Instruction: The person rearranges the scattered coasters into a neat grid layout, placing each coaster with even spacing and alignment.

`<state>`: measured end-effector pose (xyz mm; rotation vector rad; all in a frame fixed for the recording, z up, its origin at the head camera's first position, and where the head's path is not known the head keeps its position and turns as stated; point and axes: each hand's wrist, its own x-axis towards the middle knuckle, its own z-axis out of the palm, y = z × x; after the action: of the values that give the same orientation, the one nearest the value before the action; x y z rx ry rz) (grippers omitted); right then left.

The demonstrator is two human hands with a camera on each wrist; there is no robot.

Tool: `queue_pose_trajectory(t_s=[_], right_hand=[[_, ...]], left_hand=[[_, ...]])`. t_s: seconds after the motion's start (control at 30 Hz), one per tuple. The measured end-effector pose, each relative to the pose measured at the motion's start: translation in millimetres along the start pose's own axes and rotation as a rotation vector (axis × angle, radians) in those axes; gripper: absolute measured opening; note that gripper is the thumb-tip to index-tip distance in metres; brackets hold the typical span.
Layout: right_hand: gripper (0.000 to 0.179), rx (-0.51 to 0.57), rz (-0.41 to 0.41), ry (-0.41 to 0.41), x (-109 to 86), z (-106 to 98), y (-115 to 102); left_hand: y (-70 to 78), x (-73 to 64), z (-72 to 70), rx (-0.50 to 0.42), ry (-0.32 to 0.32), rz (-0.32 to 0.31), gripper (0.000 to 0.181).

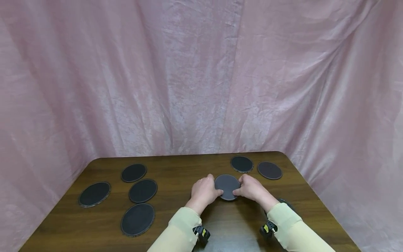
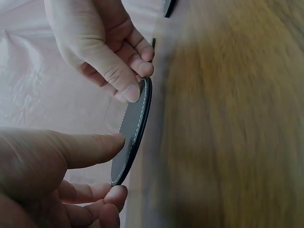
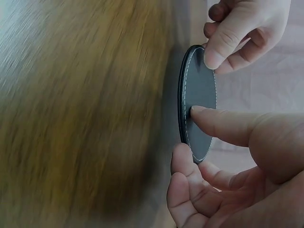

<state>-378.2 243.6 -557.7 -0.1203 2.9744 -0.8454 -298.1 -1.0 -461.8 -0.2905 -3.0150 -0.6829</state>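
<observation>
disc [image 1: 227, 185] lifted off counter [image 1: 182, 166], not yet placed
left hand [image 1: 204, 191], right hand [image 1: 252, 189]: fingers clamped on it; other discs [image 1: 137, 219] lie flat

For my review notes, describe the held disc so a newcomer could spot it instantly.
Over the wooden table, before the curtain, are the left hand and right hand. Between them is the round dark disc, pale stitching along its edge. It alone is gripped; other discs lie flat.
</observation>
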Motion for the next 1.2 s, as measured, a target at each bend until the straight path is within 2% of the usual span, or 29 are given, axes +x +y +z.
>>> queue_pose_trajectory(t_s=[0.23,0.57,0.63,0.67,0.8,0.9,1.07,1.2], right_hand=[[0.057,0.012,-0.007,0.008,0.2,8,-18],[0.057,-0.031,-0.073,-0.024,-30.3,-6,-68],[0.058,-0.039,-0.08,-0.03,-28.2,-2,-68],[0.058,-0.04,-0.066,-0.035,-20.3,6,-62],[0.056,-0.059,-0.094,-0.031,-11.4,19,-54],[0.056,-0.066,-0.105,-0.036,-10.9,22,-54],[0.06,-0.076,-0.08,-0.079,-14.9,22,-59],[0.05,-0.085,-0.09,-0.067,-18.7,22,-63]], left_hand=[[-12.1,-6.1,-10.4,-0.034,-0.01,-0.034,0.05],[-30.7,-16.7,-14.9,-0.057,0.034,-0.008,0.047],[-33.8,-19.2,-15.9,-0.059,0.036,-0.008,0.047],[-35.2,-20.7,-16.5,-0.062,0.034,-0.009,0.046],[-38.5,-25.6,-16.9,-0.063,0.023,-0.011,0.05],[-39.2,-28.9,-17.5,-0.061,0.019,-0.009,0.052],[-40.6,-32.4,-18.7,-0.067,-0.008,-0.017,0.049],[-42.9,-33.3,-18.0,-0.068,-0.018,-0.015,0.051]])
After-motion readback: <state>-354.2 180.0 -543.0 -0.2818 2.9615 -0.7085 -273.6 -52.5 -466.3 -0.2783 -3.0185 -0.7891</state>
